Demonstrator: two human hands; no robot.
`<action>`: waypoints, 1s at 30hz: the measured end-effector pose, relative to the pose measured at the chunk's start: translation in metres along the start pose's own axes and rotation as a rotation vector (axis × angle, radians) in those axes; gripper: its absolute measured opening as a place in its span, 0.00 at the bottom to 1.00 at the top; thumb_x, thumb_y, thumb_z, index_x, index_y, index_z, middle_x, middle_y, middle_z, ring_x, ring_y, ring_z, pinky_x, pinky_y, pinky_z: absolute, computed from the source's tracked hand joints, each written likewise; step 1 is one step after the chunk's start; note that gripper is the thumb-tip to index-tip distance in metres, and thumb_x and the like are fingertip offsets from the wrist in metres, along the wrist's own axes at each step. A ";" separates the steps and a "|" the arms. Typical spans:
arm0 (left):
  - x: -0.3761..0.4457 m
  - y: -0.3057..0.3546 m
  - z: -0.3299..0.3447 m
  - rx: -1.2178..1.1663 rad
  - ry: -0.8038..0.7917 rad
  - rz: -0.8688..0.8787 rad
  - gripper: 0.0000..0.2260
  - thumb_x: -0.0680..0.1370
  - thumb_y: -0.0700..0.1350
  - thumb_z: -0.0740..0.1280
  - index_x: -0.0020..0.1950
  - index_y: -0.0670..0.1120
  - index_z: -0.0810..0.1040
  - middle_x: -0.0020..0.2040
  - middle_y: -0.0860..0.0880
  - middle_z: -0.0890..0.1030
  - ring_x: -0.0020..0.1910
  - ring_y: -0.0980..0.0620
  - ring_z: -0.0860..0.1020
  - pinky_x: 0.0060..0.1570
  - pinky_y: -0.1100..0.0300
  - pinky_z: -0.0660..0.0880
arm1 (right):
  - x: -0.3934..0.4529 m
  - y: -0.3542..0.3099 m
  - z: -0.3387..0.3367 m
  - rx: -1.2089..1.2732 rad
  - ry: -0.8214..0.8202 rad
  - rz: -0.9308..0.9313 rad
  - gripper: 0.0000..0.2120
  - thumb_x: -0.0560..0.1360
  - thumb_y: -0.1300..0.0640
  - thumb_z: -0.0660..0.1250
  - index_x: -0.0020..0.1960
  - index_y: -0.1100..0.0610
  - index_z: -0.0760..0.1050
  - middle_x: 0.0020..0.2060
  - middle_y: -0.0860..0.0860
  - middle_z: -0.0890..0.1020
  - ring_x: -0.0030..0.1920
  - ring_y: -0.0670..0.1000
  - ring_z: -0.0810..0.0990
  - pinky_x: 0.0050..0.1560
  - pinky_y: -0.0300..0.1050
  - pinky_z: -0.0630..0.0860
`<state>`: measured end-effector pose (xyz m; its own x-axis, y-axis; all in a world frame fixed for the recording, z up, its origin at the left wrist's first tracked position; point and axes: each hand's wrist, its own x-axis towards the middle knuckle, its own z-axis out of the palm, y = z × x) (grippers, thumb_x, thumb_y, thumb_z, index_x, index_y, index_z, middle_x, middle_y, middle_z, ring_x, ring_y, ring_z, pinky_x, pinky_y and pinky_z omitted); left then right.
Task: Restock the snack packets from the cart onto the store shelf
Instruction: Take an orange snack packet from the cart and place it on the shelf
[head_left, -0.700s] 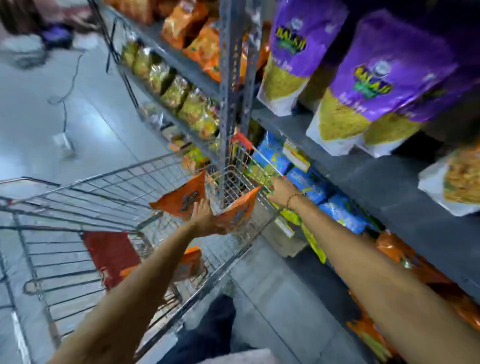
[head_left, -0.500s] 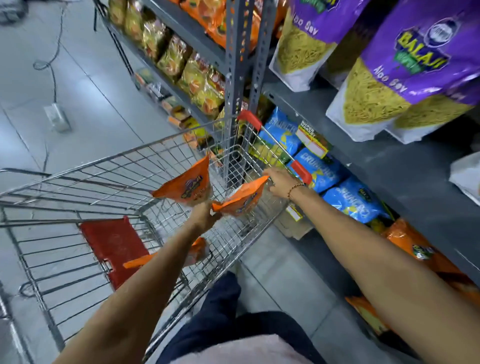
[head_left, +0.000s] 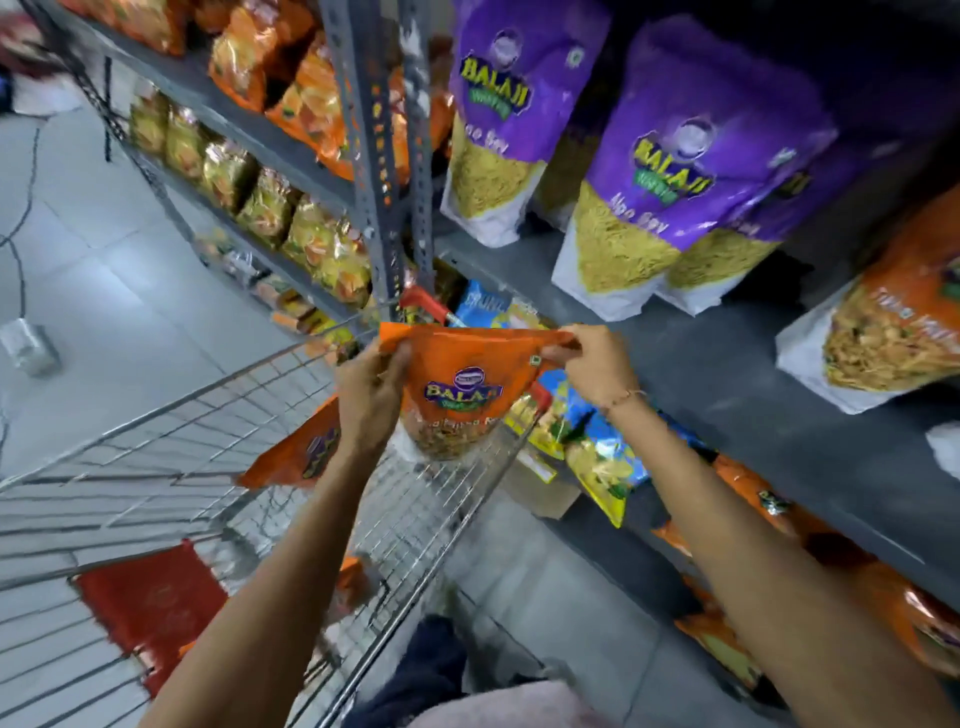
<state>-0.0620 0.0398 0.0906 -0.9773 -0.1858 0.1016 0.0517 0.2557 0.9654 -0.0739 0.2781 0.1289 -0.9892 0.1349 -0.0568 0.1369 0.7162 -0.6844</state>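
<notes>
Here, two hands (head_left: 371, 395) (head_left: 597, 364) hold two orange packets (head_left: 457, 384) (head_left: 298, 457).

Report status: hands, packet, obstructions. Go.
Left hand and right hand both pinching orange packet above cart. Second orange packet behind left hand. Shelf approach open.

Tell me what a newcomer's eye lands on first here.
The orange Balaji packet, stretched by its top corners between the left hand and right hand above the wire cart. Next, the big purple Balaji bags standing on the grey shelf, upper right.
</notes>
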 end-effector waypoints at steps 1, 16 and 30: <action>0.005 0.019 0.006 -0.007 0.002 0.064 0.14 0.78 0.49 0.62 0.37 0.41 0.74 0.32 0.43 0.73 0.32 0.49 0.70 0.33 0.49 0.71 | -0.007 -0.005 -0.020 0.044 0.051 -0.007 0.05 0.70 0.61 0.70 0.37 0.53 0.79 0.31 0.49 0.83 0.35 0.39 0.79 0.40 0.44 0.75; -0.019 0.241 0.186 -0.335 -0.590 0.376 0.15 0.77 0.47 0.65 0.30 0.49 0.73 0.24 0.59 0.73 0.28 0.59 0.69 0.29 0.60 0.69 | -0.107 0.051 -0.243 0.653 0.894 0.010 0.09 0.76 0.51 0.62 0.38 0.50 0.74 0.37 0.49 0.80 0.38 0.43 0.77 0.42 0.42 0.74; -0.082 0.273 0.320 -0.321 -0.854 0.347 0.18 0.79 0.45 0.61 0.44 0.29 0.72 0.43 0.40 0.77 0.43 0.46 0.77 0.50 0.43 0.78 | -0.156 0.154 -0.317 0.663 1.069 0.149 0.10 0.75 0.51 0.64 0.37 0.52 0.72 0.34 0.48 0.78 0.35 0.45 0.74 0.40 0.43 0.72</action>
<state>-0.0333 0.4287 0.2686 -0.7105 0.6337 0.3060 0.2944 -0.1273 0.9472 0.1180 0.5844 0.2629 -0.3889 0.8901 0.2376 -0.1150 0.2090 -0.9711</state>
